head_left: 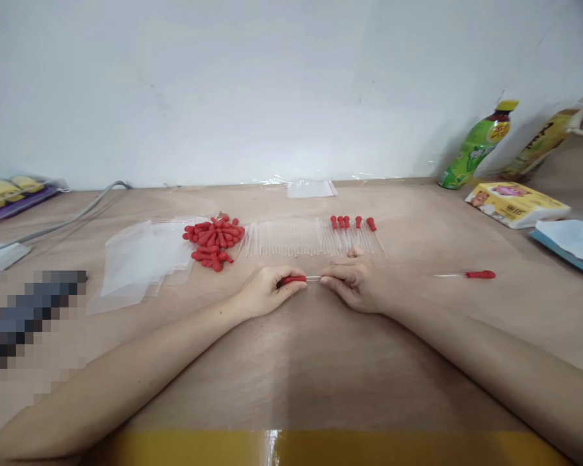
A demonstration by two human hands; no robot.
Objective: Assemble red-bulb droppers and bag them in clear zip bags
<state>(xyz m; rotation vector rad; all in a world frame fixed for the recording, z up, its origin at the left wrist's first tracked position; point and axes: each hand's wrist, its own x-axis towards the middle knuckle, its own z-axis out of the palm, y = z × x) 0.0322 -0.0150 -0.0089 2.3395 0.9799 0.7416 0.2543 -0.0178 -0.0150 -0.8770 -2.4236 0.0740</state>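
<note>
My left hand (272,291) is closed around a red rubber dropper bulb (294,279). A thin clear glass dropper tube (313,278) spans the gap between my hands, one end at the bulb's mouth, the other pinched in my right hand (357,283). How deep the tube sits in the bulb is hidden by my fingers. Behind my hands lies a row of clear glass tubes (284,238), several at its right end capped with red bulbs (346,222). A pile of loose red bulbs (214,238) is left of the row. Off to the right lies one dropper with a red bulb (480,274).
Clear plastic bags (131,259) lie left of the bulb pile, and a small bag (311,188) by the wall. At the right stand a green drink bottle (479,149) and a yellow tissue pack (517,204), near a blue packet (571,249). A grey cable (78,217) crosses the left side.
</note>
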